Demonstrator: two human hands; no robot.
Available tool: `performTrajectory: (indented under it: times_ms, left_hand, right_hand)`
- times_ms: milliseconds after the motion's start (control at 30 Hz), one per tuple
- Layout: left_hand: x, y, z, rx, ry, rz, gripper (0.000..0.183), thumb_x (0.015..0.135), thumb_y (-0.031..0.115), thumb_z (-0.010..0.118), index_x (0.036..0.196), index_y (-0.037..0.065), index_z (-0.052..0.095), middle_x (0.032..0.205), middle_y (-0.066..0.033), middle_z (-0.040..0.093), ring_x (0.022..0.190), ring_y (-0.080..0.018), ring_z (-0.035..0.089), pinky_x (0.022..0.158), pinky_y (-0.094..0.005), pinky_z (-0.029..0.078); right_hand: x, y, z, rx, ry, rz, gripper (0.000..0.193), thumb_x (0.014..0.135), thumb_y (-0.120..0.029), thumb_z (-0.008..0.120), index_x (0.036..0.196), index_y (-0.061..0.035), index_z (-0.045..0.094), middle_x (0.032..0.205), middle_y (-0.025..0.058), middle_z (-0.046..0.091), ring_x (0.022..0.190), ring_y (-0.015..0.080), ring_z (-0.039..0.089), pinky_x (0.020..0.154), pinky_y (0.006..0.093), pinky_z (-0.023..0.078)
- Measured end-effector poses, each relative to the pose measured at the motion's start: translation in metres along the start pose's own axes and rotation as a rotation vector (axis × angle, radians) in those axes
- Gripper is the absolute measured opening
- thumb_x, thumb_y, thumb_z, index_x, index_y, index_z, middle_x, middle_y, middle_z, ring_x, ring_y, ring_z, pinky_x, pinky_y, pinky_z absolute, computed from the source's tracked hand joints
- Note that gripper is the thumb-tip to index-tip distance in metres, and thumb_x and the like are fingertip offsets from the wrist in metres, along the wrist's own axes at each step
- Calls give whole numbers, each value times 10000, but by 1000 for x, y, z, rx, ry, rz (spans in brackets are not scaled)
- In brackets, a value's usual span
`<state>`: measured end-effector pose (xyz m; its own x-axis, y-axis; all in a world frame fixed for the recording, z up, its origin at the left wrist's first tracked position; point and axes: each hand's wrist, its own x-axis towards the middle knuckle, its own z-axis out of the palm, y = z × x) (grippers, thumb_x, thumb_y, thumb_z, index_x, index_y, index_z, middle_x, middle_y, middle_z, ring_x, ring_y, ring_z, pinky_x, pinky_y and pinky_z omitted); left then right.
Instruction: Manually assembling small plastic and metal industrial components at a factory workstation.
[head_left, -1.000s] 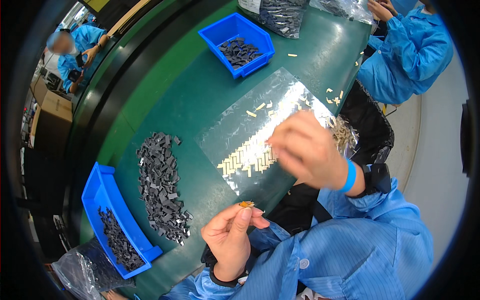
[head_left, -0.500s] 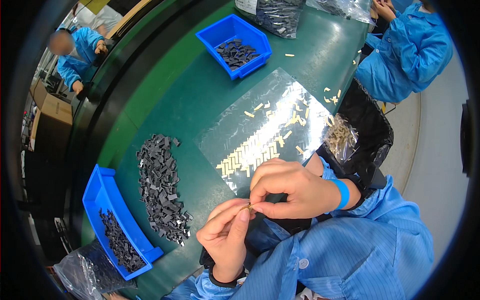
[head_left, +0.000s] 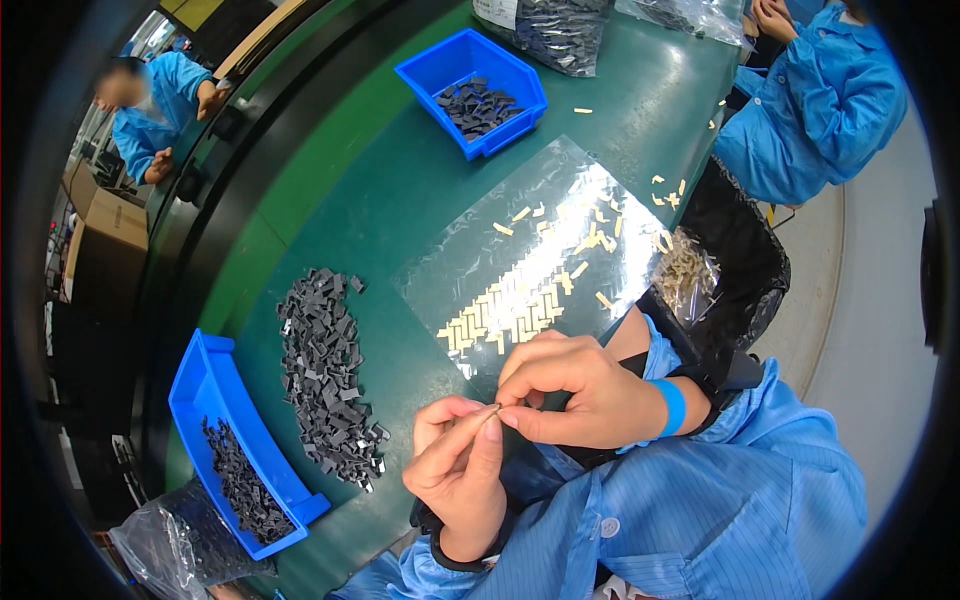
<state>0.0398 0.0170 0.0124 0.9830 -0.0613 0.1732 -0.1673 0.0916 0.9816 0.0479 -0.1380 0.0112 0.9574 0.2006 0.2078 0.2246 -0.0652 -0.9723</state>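
My left hand [head_left: 460, 470] and my right hand [head_left: 580, 390] meet at the fingertips in front of my chest. Both are closed in a pinch on one tiny piece, mostly covered by the fingers; its kind cannot be made out. Just beyond them lies a clear plastic sheet [head_left: 440, 270] bearing small pale-yellow strips [head_left: 490, 312], many in slanted rows and others loose. To the left of my hands is a long heap of small dark-grey rectangular pieces [head_left: 325, 385] on the green table [head_left: 370, 250].
One blue bin [head_left: 190, 385] with dark bits stands at left, another blue bin [head_left: 425, 75] with dark pieces at the far side. A bag of dark pieces [head_left: 555, 35] lies behind it. At right are a black-lined bin [head_left: 750, 270] and a co-worker in blue [head_left: 800, 130]; another person [head_left: 165, 100] works far left.
My hands stay pinched together and have shifted slightly, with the left fingers a little straighter. The far-left person's hands have moved. The heap and the strips look the same.
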Motion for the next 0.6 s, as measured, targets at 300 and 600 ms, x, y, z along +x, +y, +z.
performTrajectory:
  times_ms: [300, 600]
  left_hand:
    - [2, 3, -16, -105, 99, -99, 116, 747, -41, 637, 862, -44, 653, 949, -117, 548, 819, -184, 542, 720, -280, 445]
    - [9, 17, -40, 927, -267, 879, 307, 621, -84, 660, 900, 35, 620, 839, -103, 532, 671, -228, 537, 579, -365, 413]
  right_hand:
    - [21, 11, -51, -397, 190, -163, 19, 709, -13, 569, 710, -16, 587, 701, 87, 570, 646, 211, 548, 601, 309, 420]
    - [33, 14, -65, -634, 85, -241, 128, 753, -103, 603, 874, -64, 618, 851, 107, 627, 778, 284, 600, 729, 351, 452]
